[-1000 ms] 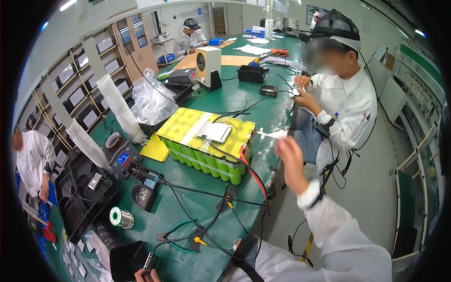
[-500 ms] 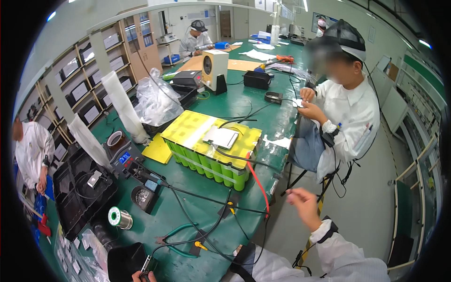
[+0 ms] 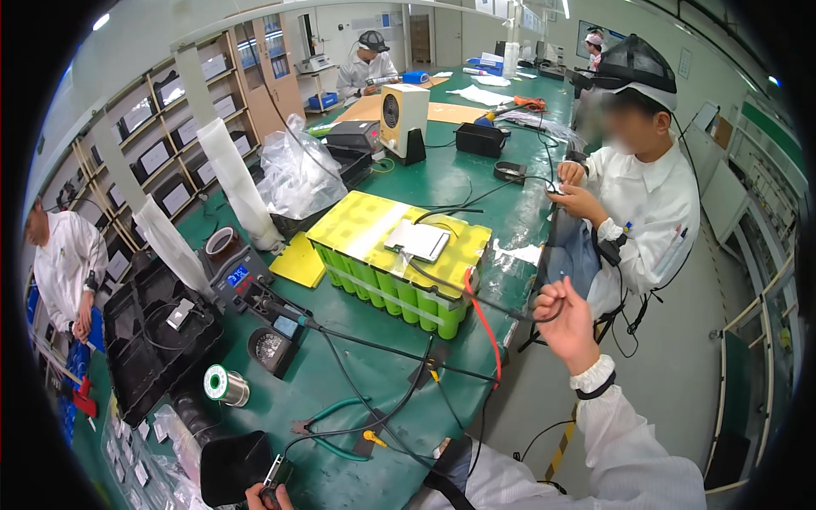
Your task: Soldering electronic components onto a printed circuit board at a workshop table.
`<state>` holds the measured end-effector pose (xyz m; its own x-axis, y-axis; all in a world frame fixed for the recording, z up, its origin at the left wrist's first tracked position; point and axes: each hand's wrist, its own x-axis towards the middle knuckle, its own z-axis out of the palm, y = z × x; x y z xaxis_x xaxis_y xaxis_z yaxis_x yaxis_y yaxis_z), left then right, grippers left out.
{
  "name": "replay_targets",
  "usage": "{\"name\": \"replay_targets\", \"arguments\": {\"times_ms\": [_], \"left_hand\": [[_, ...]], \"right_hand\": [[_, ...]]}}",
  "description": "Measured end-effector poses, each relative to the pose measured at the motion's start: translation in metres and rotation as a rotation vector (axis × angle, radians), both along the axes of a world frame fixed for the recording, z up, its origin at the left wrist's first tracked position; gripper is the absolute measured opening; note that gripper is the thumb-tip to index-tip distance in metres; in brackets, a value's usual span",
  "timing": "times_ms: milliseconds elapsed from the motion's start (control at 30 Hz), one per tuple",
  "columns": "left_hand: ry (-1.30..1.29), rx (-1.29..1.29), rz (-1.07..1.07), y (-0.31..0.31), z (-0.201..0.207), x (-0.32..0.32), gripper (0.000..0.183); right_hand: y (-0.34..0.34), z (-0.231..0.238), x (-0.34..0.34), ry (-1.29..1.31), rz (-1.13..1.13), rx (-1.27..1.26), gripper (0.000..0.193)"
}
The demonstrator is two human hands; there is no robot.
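On the green bench stands a battery pack (image 3: 395, 293) of green cells with a yellow top. A small white-and-silver board (image 3: 417, 240) lies on it, and a thick black cable (image 3: 501, 308) and a red cable (image 3: 486, 327) come from its right end. Beyond the bench edge my right hand (image 3: 568, 327) is raised, its fingers pinched round the free end of the black cable. At the bottom edge my left hand (image 3: 270, 497), mostly cut off, grips a small dark device with a metal edge (image 3: 274, 476).
Green-handled pliers (image 3: 336, 429), a solder spool (image 3: 225, 385), a soldering station (image 3: 246, 285) and its iron holder (image 3: 274, 347) lie left of the pack. Black trays (image 3: 157, 340) stand further left. A seated co-worker (image 3: 642, 195) works at the right with both hands raised.
My right hand has moved up and now meets the black cable's end, which bends toward it. The view has shifted slightly. My left hand still grips the small device.
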<state>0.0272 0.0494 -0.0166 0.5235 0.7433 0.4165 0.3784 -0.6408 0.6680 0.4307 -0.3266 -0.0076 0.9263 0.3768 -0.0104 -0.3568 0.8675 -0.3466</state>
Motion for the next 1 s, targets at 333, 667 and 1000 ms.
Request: {"name": "replay_targets", "arguments": {"times_ms": [333, 667, 1000], "left_hand": [[-0.011, 0.016, -0.016, 0.002, 0.0, -0.001, 0.015], [-0.028, -0.024, -0.027, 0.001, -0.004, 0.01, 0.014], [0.005, -0.028, 0.105, 0.004, -0.011, -0.016, 0.014]], "right_hand": [[0.007, -0.001, -0.01, 0.039, -0.186, -0.372, 0.022], [-0.014, -0.05, -0.023, -0.063, -0.18, -0.668, 0.023], [0.0, -0.088, -0.143, 0.126, 0.226, -0.488, 0.034]]}}
